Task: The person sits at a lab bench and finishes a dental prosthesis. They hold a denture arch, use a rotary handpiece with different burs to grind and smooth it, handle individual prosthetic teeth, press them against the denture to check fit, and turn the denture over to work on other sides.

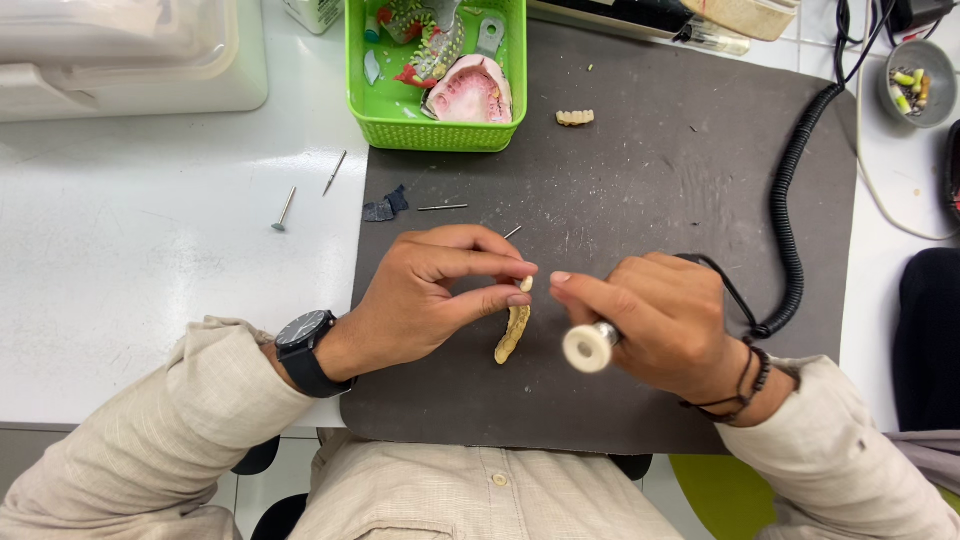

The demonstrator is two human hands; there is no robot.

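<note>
Left hand (435, 295) pinches the top end of a curved row of teeth (513, 330), the rest hanging below the fingertips. Right hand (665, 320) is wrapped tight around a handpiece (590, 345), white wheel just right of the teeth.

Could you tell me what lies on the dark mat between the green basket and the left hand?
In the head view, between the green basket and the left hand, the dark mat carries a thin metal pin and small dark scraps at its edge.

Left hand (435, 295) pinches cream tooth row (514, 328); right hand (665, 320) grips rotary handpiece (590, 346) over dark mat (640, 180).
</note>
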